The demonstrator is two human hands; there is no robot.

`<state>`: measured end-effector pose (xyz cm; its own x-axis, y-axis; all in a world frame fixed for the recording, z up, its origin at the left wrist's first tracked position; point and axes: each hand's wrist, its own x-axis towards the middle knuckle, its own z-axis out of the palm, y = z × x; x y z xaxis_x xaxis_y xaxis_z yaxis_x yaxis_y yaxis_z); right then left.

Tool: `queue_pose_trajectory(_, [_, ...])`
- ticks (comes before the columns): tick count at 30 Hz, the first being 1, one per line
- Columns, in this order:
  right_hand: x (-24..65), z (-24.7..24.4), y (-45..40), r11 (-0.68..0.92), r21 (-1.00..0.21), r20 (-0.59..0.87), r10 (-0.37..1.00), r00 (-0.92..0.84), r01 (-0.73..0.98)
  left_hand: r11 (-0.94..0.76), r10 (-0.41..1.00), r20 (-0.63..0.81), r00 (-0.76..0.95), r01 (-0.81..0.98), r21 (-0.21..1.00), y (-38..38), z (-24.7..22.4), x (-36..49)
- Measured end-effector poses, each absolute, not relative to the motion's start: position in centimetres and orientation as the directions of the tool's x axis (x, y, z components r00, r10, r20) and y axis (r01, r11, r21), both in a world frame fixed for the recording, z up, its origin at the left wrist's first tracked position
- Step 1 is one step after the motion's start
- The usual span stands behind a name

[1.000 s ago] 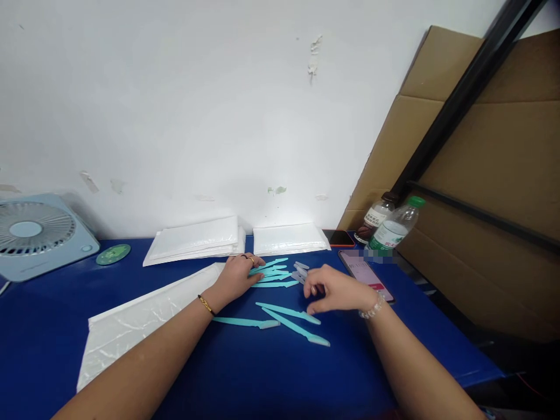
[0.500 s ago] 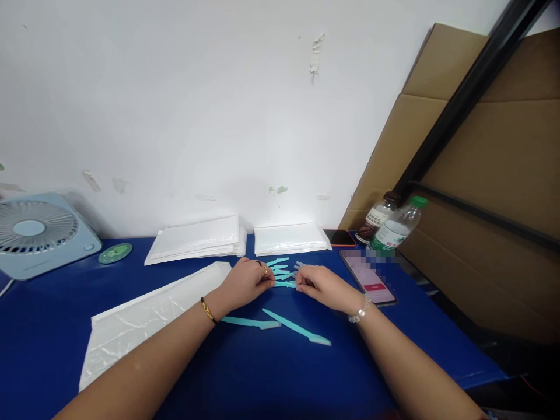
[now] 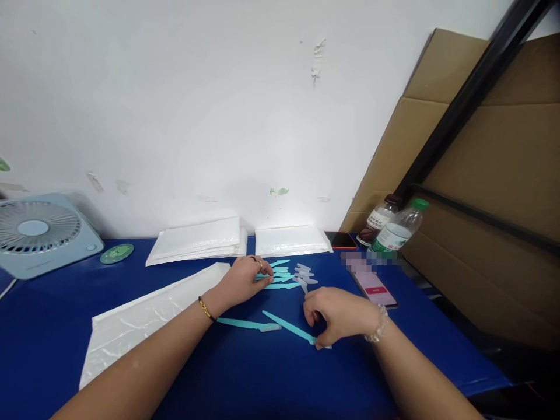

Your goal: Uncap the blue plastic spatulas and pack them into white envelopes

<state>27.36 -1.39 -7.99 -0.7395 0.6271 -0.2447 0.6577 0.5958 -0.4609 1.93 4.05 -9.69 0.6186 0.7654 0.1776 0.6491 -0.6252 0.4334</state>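
Several turquoise eyebrow razors (image 3: 282, 286) lie in a row on the blue table. My left hand (image 3: 245, 281) is over their handle ends, thumb and fingers apart, fingertips near or touching them. Just right of the row is a small cluster of clear plastic blade caps (image 3: 305, 272). Closer to me are two more razors: one (image 3: 245, 324) points right, its handle end partly behind my left wrist, and the other (image 3: 286, 325) slants down to the right. My right hand (image 3: 339, 315) arches above the slanted razor's blade end, thumb at its tip and fingers apart from the thumb.
White padded mailers (image 3: 196, 238) are stacked by the wall, with another stack (image 3: 291, 239) beside them. A single mailer (image 3: 153, 315) lies under my left forearm. Phones (image 3: 374, 286) and bottles (image 3: 396, 230) stand or lie at the right; a fan (image 3: 48, 233) is at the left.
My right hand has come away from the row toward me, down to the slanted razor. The razor both hands held now lies in the row. More caps are visible.
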Motion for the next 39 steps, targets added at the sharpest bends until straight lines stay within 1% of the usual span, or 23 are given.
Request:
queue_pose_trajectory(3, [26.5,-8.4,-1.6,0.613,-0.367,-0.238,0.665,-0.708,0.700,-0.687,0.666,0.108,0.738,0.550,0.475,2.7,-8.8,2.8])
queue_pose_trajectory(6, [26.2,-8.6,-1.3,0.590,-0.367,-0.139,0.730,-0.669,0.720,-0.717,0.598,0.028,0.801,0.519,0.464,1.7,-8.7,3.4])
queue_pose_trajectory(9, [26.4,-8.6,-0.9,0.549,-0.423,-0.027,0.788,-0.616,0.721,-0.708,0.631,0.003,0.776,0.573,0.413,1.7,-9.2,3.4])
queue_pose_trajectory(12, [27.0,-8.9,-0.2,0.540,-0.458,0.070,0.814,-0.577,0.706,-0.685,0.687,0.052,0.725,0.622,0.380,2.9,-10.0,2.8])
queue_pose_trajectory(16, [28.0,-9.8,1.3,0.461,-0.489,0.117,0.876,-0.468,0.740,-0.648,0.742,0.102,0.662,0.670,0.363,4.6,-10.7,1.7])
queue_pose_trajectory(18, [28.3,-10.2,1.9,0.420,-0.513,0.145,0.902,-0.407,0.749,-0.625,0.772,0.137,0.621,0.703,0.338,4.8,-10.3,1.5])
queue_pose_trajectory(20, [28.3,-10.2,2.1,0.424,-0.519,0.196,0.904,-0.380,0.742,-0.604,0.795,0.166,0.583,0.735,0.309,4.3,-9.3,1.5])
queue_pose_trajectory(21, [28.2,-10.1,2.1,0.438,-0.514,0.224,0.899,-0.377,0.737,-0.597,0.801,0.154,0.579,0.746,0.296,3.8,-8.6,1.6])
queue_pose_trajectory(22, [28.1,-10.0,2.1,0.453,-0.506,0.246,0.891,-0.381,0.734,-0.597,0.797,0.107,0.595,0.748,0.289,3.3,-7.8,1.6])
queue_pose_trajectory(23, [28.1,-9.8,1.9,0.467,-0.499,0.261,0.884,-0.388,0.730,-0.606,0.779,0.025,0.626,0.744,0.283,2.7,-7.2,1.6])
queue_pose_trajectory(26, [27.9,-9.3,1.3,0.497,-0.508,0.250,0.867,-0.431,0.704,-0.639,0.692,-0.245,0.680,0.734,0.231,1.2,-6.1,1.5])
queue_pose_trajectory(28, [27.7,-9.1,1.0,0.513,-0.535,0.214,0.851,-0.479,0.671,-0.647,0.670,-0.324,0.668,0.739,0.188,0.7,-6.3,1.6])
queue_pose_trajectory(30, [27.3,-9.1,0.6,0.515,-0.577,0.163,0.834,-0.528,0.634,-0.648,0.674,-0.317,0.668,0.740,0.180,0.5,-6.9,1.8])
queue_pose_trajectory(34, [25.8,-9.5,0.0,0.462,-0.700,0.060,0.798,-0.600,0.544,-0.627,0.702,-0.229,0.674,0.738,0.248,0.9,-7.5,2.3])
queue_pose_trajectory(37, [25.0,-10.1,-0.1,0.430,-0.762,0.069,0.798,-0.599,0.485,-0.614,0.719,-0.173,0.673,0.732,0.295,1.3,-7.4,2.3])
queue_pose_trajectory(39, [25.0,-10.4,0.0,0.395,-0.806,0.088,0.816,-0.571,0.440,-0.603,0.714,-0.154,0.682,0.712,0.360,1.5,-7.3,2.2])
